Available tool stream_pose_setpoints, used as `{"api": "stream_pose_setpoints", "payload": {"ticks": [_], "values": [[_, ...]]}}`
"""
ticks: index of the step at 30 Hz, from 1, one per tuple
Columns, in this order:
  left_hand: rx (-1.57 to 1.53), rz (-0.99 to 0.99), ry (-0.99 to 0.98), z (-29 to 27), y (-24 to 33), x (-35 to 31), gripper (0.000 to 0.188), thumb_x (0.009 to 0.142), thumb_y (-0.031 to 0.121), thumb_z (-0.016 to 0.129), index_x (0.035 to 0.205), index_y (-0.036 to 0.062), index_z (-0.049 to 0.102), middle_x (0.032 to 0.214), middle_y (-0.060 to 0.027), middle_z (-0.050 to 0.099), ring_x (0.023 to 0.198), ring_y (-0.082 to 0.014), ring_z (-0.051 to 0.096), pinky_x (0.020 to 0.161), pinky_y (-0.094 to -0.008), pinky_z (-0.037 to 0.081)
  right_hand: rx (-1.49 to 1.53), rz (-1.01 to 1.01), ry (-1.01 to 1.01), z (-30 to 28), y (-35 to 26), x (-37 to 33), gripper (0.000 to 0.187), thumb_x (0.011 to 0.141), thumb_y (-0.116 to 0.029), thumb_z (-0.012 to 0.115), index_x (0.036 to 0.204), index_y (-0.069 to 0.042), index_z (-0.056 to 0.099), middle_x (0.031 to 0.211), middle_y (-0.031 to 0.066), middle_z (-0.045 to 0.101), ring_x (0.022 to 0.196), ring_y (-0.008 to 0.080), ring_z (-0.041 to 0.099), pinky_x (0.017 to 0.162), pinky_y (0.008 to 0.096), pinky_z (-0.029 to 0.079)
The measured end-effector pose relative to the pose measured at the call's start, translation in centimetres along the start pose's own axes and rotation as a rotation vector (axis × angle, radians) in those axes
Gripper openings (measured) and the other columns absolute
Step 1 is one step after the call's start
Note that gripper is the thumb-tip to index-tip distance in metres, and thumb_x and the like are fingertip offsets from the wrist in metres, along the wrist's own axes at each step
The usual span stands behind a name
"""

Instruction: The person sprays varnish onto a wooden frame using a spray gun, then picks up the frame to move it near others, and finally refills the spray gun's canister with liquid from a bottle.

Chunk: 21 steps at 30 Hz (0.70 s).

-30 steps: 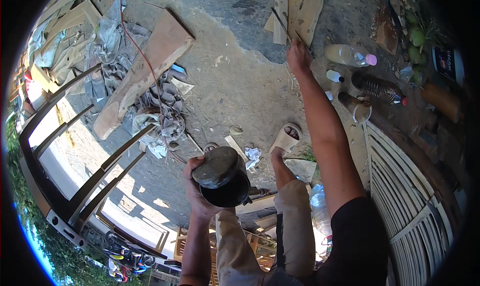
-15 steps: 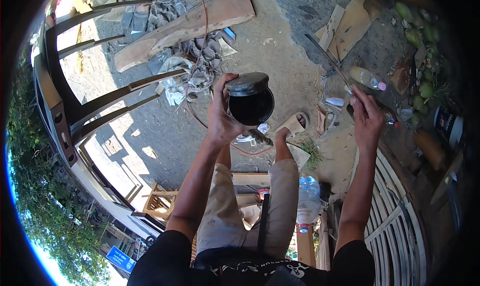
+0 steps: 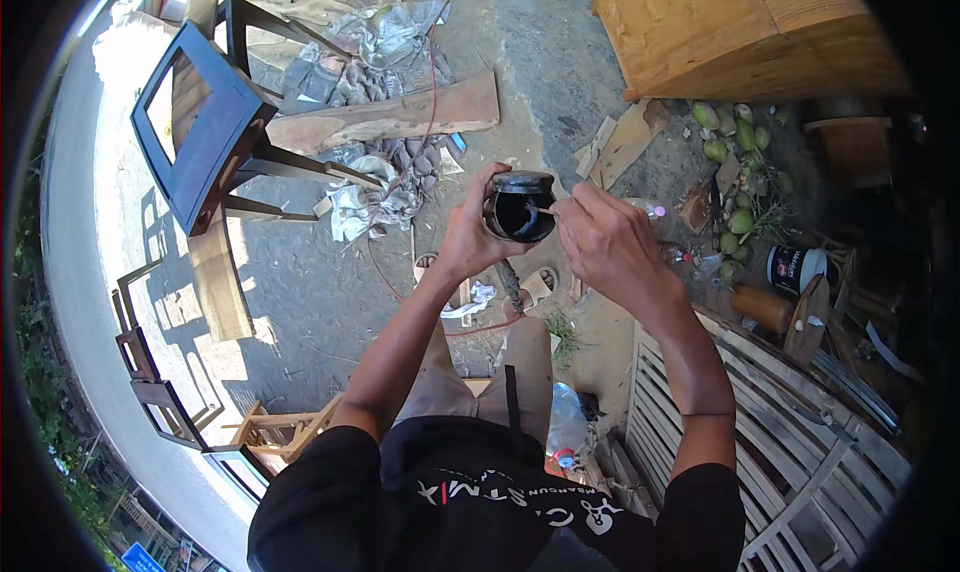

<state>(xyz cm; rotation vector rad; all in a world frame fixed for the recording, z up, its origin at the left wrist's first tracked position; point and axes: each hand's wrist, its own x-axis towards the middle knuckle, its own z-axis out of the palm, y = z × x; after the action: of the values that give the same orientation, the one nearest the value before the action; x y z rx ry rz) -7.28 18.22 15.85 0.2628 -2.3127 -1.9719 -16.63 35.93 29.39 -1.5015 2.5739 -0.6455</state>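
Note:
My left hand (image 3: 468, 234) is wrapped round a round dark cup (image 3: 493, 217) with black liquid inside. Its dark lid (image 3: 523, 181) is tipped up at the far rim. Under the cup a greyish handle-like part (image 3: 509, 284) hangs down, so the whole looks like a paint spray gun. My right hand (image 3: 615, 247) is closed in a pinch at the cup's right side, holding a thin stick (image 3: 541, 210) whose end reaches into the cup. Most of the stick is hidden by my fingers.
Dark-painted wooden frame furniture (image 3: 205, 122) stands at the left. A plank (image 3: 400, 112) and crumpled cloths (image 3: 385, 187) lie ahead, with an orange hose (image 3: 432, 82) across them. A slatted bench (image 3: 740, 422) is at right, a wooden cabinet (image 3: 720, 32) far right, green coconuts (image 3: 715, 152) nearby.
My right hand has swung in from the right, bringing the stick into the cup. The cup has become more upright toward me, and my view has shifted, showing the cabinet and more furniture.

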Motion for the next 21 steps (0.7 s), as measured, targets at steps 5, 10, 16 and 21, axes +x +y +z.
{"api": "stream_pose_setpoints", "payload": {"ticks": [5,10,16,21], "values": [[-0.043,0.028,0.049,-4.0,3.0,-3.3,0.110,0.061,0.014,0.098,0.150,0.0150,0.033,0.127,-0.0129,0.068,0.112,-0.0221,0.069,0.097,-0.0383,0.057,-0.104,0.036,-0.109,-3.3,-6.2,1.6,0.006,0.085,-0.004,0.065,0.083,-0.001,0.060,0.086,0.0148,0.059,0.078,0.0350,0.068,0.067,0.0468,0.054],[-0.061,0.030,0.068,-7.9,5.8,-6.1,0.110,0.061,0.014,0.098,0.150,0.0150,0.033,0.126,-0.0137,0.069,0.110,-0.0229,0.071,0.094,-0.0382,0.058,-0.063,0.049,-0.173,-3.8,-11.4,3.0,0.008,0.088,-0.007,0.068,0.095,-0.003,0.067,0.090,0.0126,0.061,0.077,0.0376,0.067,0.068,0.0476,0.053],[-0.071,0.083,0.104,-11.6,6.2,-8.7,0.109,0.061,0.016,0.098,0.149,0.0142,0.033,0.126,-0.0157,0.069,0.110,-0.0255,0.070,0.096,-0.0383,0.057,-0.058,-0.031,-0.098,-3.6,-16.5,4.8,0.008,0.088,-0.006,0.068,0.095,-0.004,0.068,0.088,0.0132,0.062,0.078,0.0379,0.066,0.068,0.0474,0.052],[-0.077,0.141,0.121,-13.8,7.0,-10.5,0.108,0.060,0.018,0.098,0.148,0.0130,0.035,0.123,-0.0156,0.069,0.112,-0.0271,0.069,0.097,-0.0386,0.055,-0.105,-0.021,-0.013,-3.5,-19.3,5.6,0.006,0.088,-0.008,0.068,0.090,-0.003,0.066,0.088,0.0138,0.061,0.077,0.0387,0.067,0.068,0.0483,0.053]]}}
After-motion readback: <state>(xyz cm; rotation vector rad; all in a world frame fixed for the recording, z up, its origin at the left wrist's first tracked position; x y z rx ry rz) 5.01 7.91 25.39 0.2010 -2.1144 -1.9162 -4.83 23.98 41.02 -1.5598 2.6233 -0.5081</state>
